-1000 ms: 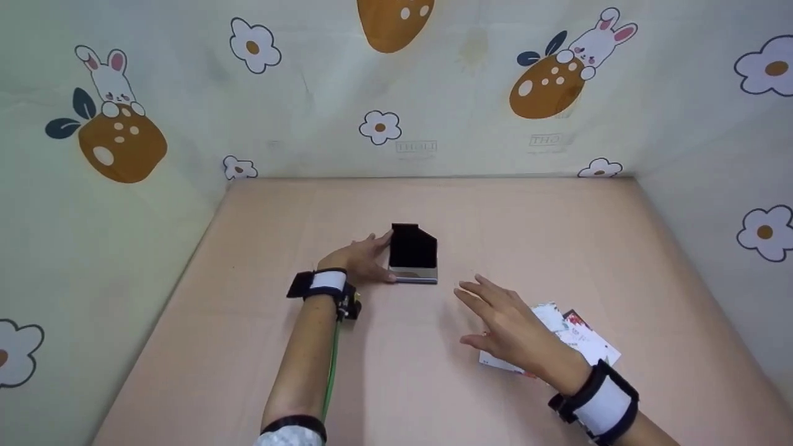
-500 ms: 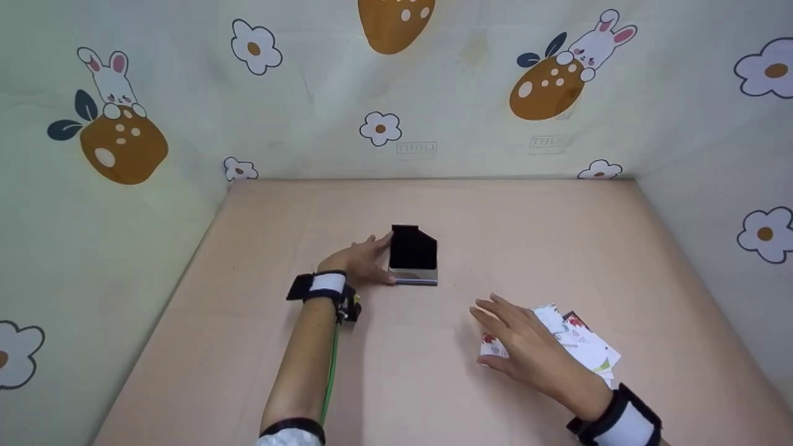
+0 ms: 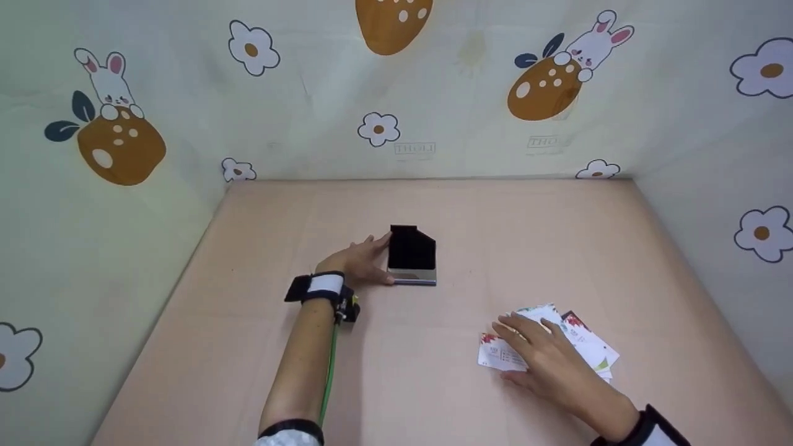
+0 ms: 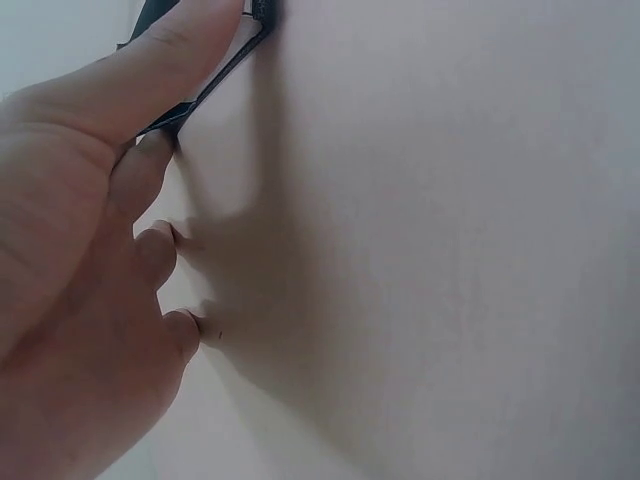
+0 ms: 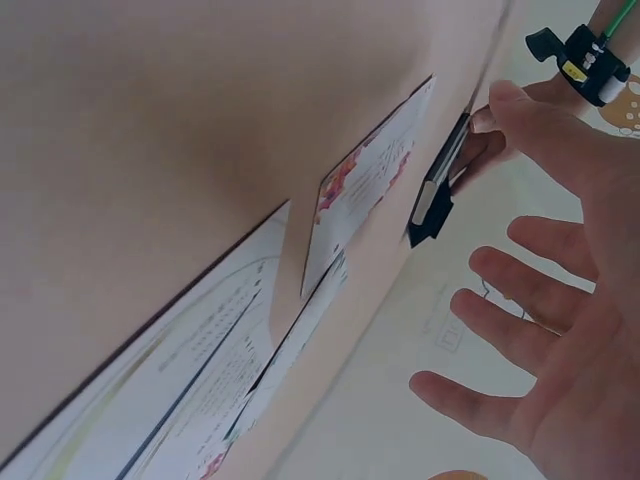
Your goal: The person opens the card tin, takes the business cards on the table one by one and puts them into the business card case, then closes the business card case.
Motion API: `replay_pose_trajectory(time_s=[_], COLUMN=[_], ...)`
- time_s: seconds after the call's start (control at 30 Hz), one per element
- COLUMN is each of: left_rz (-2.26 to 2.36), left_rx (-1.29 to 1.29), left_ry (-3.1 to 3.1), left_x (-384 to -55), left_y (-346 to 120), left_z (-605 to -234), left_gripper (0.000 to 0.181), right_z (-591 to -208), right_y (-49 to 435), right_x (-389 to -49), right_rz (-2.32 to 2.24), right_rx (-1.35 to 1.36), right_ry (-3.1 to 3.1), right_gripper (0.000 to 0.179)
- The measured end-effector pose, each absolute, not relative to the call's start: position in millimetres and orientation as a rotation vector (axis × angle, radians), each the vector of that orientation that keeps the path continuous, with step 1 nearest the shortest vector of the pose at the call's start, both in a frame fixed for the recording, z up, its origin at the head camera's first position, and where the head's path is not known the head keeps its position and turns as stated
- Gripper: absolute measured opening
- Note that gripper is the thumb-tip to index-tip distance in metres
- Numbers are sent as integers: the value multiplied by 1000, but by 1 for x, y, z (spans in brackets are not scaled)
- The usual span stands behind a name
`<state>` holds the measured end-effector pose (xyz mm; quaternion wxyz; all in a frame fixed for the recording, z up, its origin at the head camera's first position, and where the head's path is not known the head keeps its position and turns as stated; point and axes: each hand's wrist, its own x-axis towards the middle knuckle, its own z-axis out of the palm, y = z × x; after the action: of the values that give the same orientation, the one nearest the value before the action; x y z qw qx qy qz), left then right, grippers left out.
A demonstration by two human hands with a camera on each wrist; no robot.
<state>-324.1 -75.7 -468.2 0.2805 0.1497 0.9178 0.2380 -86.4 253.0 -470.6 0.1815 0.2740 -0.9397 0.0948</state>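
Note:
A business card case (image 3: 412,249), black inside with a shiny metal front edge, stands opened up near the middle of the table. My left hand (image 3: 358,261) holds its left side, thumb at the near corner and index finger at the raised black part. The left wrist view catches only a dark corner of the case (image 4: 188,108) beside the thumb. Over several white printed cards (image 3: 585,342) with red and green decoration hovers my right hand (image 3: 554,365), fingers spread and holding nothing. One card (image 3: 492,353) juts out left of that hand; part of the pile is hidden beneath it.
The pinkish table (image 3: 526,229) meets a pale wall (image 3: 310,124) printed with rabbits and flowers at the back and both sides. A green cable (image 3: 331,371) runs along my left forearm from the wrist camera (image 3: 347,308).
My right hand has moved right and toward me, from beside the cards to over them, uncovering the left card. My left hand and the card case have stayed in place.

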Motion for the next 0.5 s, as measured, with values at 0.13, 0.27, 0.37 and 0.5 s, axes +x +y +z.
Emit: replay_pose_trajectory(time_s=[0.13, 0.27, 0.37, 0.5], left_rz=[626, 635, 636, 632], left_rx=[402, 401, 414, 455], left_ry=[2470, 2459, 2456, 2455], left_x=[-325, -325, -325, -326], left_y=[-75, -75, -75, -77], left_z=[-469, -471, -471, -468], left_gripper=[105, 106, 106, 106], right_z=[-474, -479, -482, -485], right_y=[258, 264, 270, 276], right_x=[-82, -79, -77, -77], right_rz=[236, 214, 200, 182], right_rx=[771, 778, 772, 767], right_ry=[-2632, -2632, -2635, -2631], right_gripper=[78, 77, 76, 74])
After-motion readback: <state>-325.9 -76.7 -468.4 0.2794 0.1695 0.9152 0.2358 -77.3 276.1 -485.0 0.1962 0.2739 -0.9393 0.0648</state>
